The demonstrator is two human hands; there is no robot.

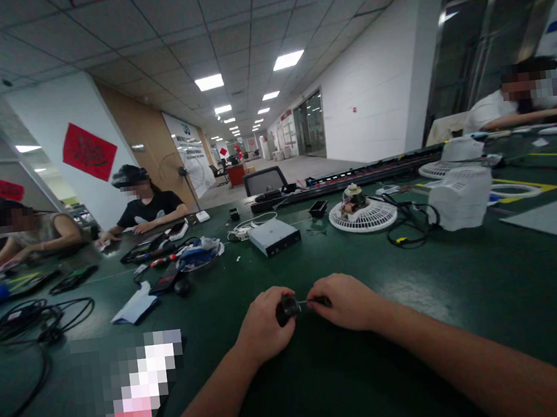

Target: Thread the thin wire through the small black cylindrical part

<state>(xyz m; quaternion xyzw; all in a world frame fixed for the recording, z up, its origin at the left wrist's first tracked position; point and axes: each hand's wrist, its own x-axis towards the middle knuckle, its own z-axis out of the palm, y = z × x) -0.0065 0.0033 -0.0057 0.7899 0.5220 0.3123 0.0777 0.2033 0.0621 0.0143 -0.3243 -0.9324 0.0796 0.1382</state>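
Gripping a small dark part [290, 309] in the lower middle of the frame, the person's left hand [265, 327] faces the right hand [347, 302], whose fingers pinch a dark-handled tool [323, 301], its thin shaft pointing at that part, over the green table [298, 399].

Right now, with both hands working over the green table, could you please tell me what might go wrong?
The thin metal-shafted tool with a dark handle in the right hand points towards the left hand, so a slip might jab its fingers. The small dark rounded part is held only by the left hand's fingers and could twist loose. The bright oblong device lies close to the left forearm, which might nudge it.
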